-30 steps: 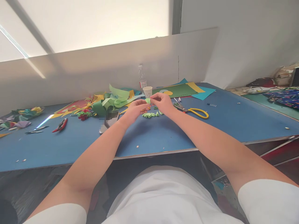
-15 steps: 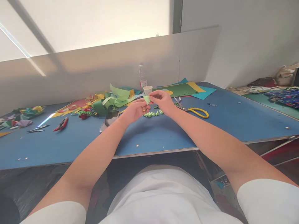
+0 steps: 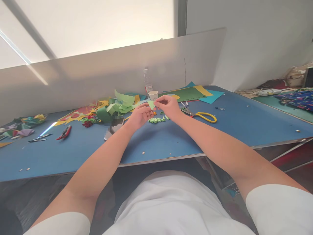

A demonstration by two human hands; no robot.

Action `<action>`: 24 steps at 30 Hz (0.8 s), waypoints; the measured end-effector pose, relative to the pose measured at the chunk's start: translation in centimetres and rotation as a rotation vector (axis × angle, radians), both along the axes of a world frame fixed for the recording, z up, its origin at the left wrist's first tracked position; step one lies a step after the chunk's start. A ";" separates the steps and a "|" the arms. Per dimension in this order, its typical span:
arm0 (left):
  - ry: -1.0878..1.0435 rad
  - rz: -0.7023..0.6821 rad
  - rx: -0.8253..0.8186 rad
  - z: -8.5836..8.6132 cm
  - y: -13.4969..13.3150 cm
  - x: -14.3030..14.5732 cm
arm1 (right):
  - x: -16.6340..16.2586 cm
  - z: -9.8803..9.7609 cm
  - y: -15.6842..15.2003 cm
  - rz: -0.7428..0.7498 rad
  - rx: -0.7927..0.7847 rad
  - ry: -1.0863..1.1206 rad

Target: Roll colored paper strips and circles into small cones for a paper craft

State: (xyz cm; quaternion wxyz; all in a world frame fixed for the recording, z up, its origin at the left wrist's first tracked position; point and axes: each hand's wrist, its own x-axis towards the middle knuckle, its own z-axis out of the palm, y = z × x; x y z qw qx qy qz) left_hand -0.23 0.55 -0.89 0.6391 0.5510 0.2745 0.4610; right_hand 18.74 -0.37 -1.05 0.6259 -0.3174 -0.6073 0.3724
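Observation:
Between both hands, above the blue table (image 3: 156,147), is a small light green paper piece (image 3: 151,104). My left hand (image 3: 141,115) grips it from the left with bent fingers. From the right, my right hand (image 3: 168,106) pinches its edge between thumb and fingertips. A thin dark stick-like thing shows by the left fingers, too fine to make out. Below the hands lie several small light green paper rolls (image 3: 157,120). Just behind stands a white paper cup (image 3: 153,95). Yellow-handled scissors (image 3: 205,117) rest right of my right hand.
A clear bottle (image 3: 147,81) stands by the back panel. Green paper strips (image 3: 124,101) and yellow scraps heap at the left, with red-handled pliers (image 3: 64,133) nearer. Dark green sheets (image 3: 188,94) lie at the back right. A phone-like thing (image 3: 114,125), partly blurred, is beside my left wrist.
The camera view has shifted slightly. Both hands keep hold of the green paper piece, which now looks turned a little, its top edge tilted differently between the fingers.

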 end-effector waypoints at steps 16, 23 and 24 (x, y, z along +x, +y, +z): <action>0.066 0.038 0.031 -0.3 0.0 0.1 | -0.2 -1.2 0.7 -0.032 0.046 -0.112; 0.083 0.026 0.051 -0.5 0.4 -0.2 | -0.3 -1.3 0.8 -0.011 -0.034 -0.087; 0.078 0.036 0.041 -0.5 0.4 -0.2 | -0.4 -1.4 0.8 -0.001 -0.078 -0.063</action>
